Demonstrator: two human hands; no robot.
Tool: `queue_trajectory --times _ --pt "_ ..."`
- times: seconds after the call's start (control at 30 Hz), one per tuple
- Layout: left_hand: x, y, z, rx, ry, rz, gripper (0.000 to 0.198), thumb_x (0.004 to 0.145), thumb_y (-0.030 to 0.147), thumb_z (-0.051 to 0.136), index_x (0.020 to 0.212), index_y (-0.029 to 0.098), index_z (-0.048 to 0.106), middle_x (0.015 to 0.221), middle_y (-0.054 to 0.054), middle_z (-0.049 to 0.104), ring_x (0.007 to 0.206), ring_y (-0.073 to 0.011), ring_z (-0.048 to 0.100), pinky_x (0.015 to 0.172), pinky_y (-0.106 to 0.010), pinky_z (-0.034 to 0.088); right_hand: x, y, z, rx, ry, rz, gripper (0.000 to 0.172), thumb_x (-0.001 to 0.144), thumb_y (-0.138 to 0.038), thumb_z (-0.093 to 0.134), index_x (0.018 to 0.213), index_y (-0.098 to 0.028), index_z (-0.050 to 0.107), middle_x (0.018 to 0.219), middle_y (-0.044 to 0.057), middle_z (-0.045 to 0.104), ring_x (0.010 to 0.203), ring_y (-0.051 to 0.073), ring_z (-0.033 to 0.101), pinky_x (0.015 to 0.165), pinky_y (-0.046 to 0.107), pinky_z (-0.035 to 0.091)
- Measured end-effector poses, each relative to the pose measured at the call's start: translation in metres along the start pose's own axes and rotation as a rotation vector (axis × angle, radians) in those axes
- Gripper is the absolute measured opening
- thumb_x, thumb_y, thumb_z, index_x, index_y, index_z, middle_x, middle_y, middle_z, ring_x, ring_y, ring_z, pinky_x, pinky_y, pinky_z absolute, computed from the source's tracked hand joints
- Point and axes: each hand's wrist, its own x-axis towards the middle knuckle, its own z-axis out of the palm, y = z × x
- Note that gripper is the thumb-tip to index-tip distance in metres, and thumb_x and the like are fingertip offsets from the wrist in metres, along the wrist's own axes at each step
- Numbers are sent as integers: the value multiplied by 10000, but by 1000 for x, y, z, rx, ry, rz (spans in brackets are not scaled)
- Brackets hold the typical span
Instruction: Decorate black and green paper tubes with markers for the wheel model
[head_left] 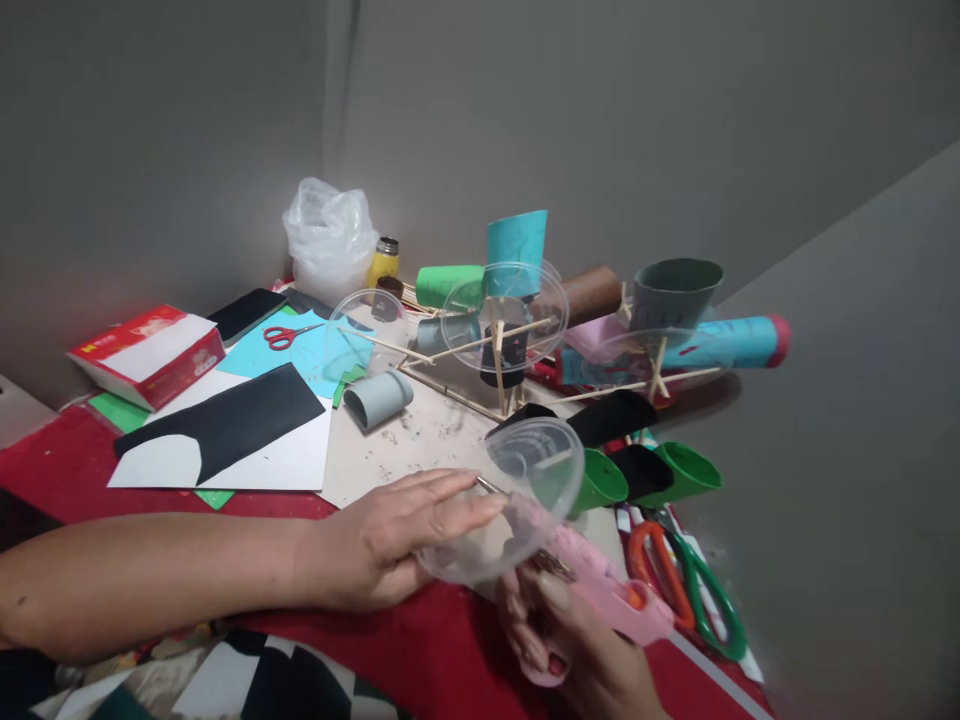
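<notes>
My left hand [405,530] is closed around the side of a clear plastic bowl [551,455], which is tilted over the front of the table. A pink hot glue gun [600,580] sits in the grip of my right hand [592,645]. Its body runs close beside the bowl; whether its tip touches the plastic I cannot tell. Behind them stands a frame of thin wooden sticks [465,345] carrying clear round plastic lids [450,325] and paper-covered tubes, among them a blue one [517,245] raised at the back.
Green-handled scissors [712,600] and orange-handled ones [656,570] lie at right. Green tubes [686,468] and a grey tube [379,400] are nearby. Cut black paper [247,415], small red scissors [289,335], a red box [150,355] and a plastic bag [328,235] occupy the left and back.
</notes>
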Motion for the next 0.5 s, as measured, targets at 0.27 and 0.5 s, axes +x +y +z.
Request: queue_trajectory --times 0.27,0.5 --pt "-6 6 -4 103 -90 85 932 829 -11 531 1635 294 177 1723 -143 92 1551 -344 249 1221 -514 350 10 27 -24 111 -180 -65 572 865 -762 439 644 -236 482 431 -110 273 219 41 122 241 201 212" --pt "-6 5 0 53 -48 115 926 834 18 538 1641 242 143 1677 -191 261 1519 -344 329 1204 -506 379 3 24 -26 -98 -155 -83 617 874 -766 446 653 -208 590 411 -43 354 324 97 325 340 227 345"
